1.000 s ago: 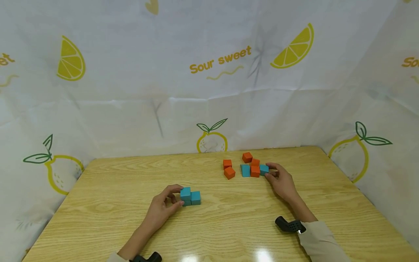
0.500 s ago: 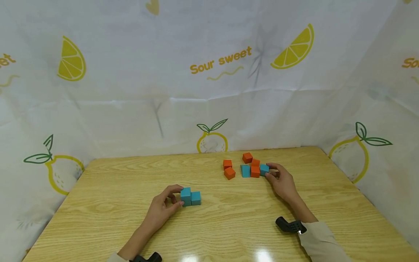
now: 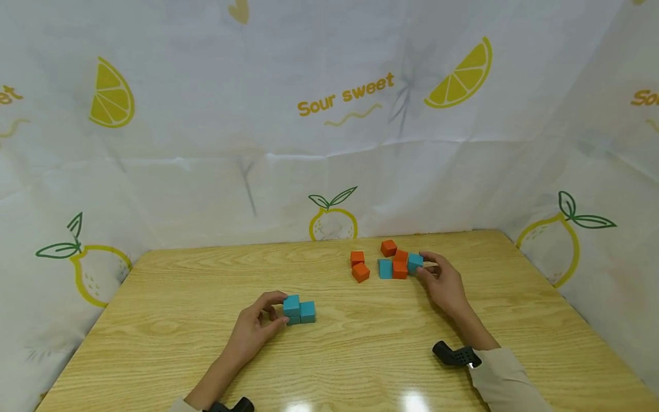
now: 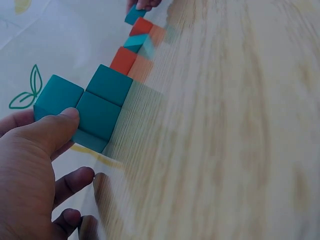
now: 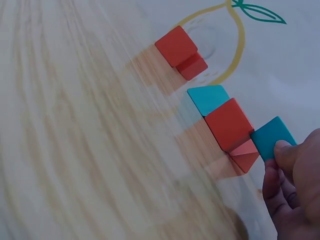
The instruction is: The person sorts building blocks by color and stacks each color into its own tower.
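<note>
My left hand [image 3: 255, 320] pinches a blue cube [image 3: 291, 304] between thumb and fingers. That cube sits on top of a second blue cube [image 4: 99, 116], and a third blue cube [image 3: 307, 311] stands against the lower one's right side. Farther back on the right, my right hand [image 3: 444, 284] pinches another blue cube [image 5: 272, 138] between thumb and fingertips, raised off the table. Just left of it are a red cube [image 5: 230, 125], a blue wedge-shaped block [image 5: 209, 99] and a red block [image 5: 245, 156] partly hidden behind.
Two red cubes [image 3: 360, 272] lie left of the wedge, and one more red block [image 3: 388, 248] is near the table's back edge. The wooden table [image 3: 206, 286] ends at a white curtain [image 3: 206, 189] printed with lemons. A black wrist camera [image 3: 455, 353] sits on the right forearm.
My right hand has lifted its blue cube slightly, up from beside the red cube. The left hand and its stacked blue cubes have stayed where they were.
</note>
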A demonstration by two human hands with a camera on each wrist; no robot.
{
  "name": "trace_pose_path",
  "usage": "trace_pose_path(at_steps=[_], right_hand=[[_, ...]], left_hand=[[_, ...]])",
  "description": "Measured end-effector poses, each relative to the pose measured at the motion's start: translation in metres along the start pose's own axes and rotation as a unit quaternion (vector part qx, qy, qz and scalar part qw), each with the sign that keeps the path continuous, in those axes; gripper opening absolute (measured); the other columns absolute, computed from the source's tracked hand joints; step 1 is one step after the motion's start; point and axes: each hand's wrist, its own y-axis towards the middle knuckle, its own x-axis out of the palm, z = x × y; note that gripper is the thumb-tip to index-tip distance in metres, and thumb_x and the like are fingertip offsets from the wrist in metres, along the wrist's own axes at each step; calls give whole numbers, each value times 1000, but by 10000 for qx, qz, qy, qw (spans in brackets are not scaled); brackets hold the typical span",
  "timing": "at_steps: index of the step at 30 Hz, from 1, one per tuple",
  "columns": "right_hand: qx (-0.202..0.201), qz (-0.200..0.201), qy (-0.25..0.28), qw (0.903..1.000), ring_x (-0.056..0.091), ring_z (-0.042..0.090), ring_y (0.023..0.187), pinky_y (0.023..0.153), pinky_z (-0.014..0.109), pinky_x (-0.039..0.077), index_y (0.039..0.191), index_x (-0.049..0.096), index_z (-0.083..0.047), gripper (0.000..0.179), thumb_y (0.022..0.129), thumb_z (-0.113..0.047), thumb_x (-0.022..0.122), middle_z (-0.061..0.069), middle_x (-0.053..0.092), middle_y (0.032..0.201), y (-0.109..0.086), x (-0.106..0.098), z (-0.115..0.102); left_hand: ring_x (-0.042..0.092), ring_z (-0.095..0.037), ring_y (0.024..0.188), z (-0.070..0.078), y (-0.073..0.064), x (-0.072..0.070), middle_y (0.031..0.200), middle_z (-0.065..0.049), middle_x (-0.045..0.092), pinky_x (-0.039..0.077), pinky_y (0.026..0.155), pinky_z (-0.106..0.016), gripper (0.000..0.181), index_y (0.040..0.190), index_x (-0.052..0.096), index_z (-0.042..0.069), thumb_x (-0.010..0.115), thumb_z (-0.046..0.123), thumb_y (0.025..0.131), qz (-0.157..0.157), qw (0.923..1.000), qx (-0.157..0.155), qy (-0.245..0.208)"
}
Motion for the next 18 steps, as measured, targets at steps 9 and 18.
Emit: trace_pose_path(at_steps=[9,18], right_hand=[[138,4,141,9998,59,31,98,81,26,47,136,48,-1,39,98,-10,55,19,51,129,2,4,-15],[-46,-304,410,9987,61,32,96,76,28,51,134,50,-1,40,97,-10,58,19,53,123,0,17,-31]], left_hand=[[53,-11,75,2,0,-1,101,11,63,41,60,-24,44,122,58,27,75,14,84,-25,10000,-24,30],[54,-11,75,4,0,-1,98,11,62,41,59,-24,45,123,58,27,75,13,84,-18,10000,-35,27]])
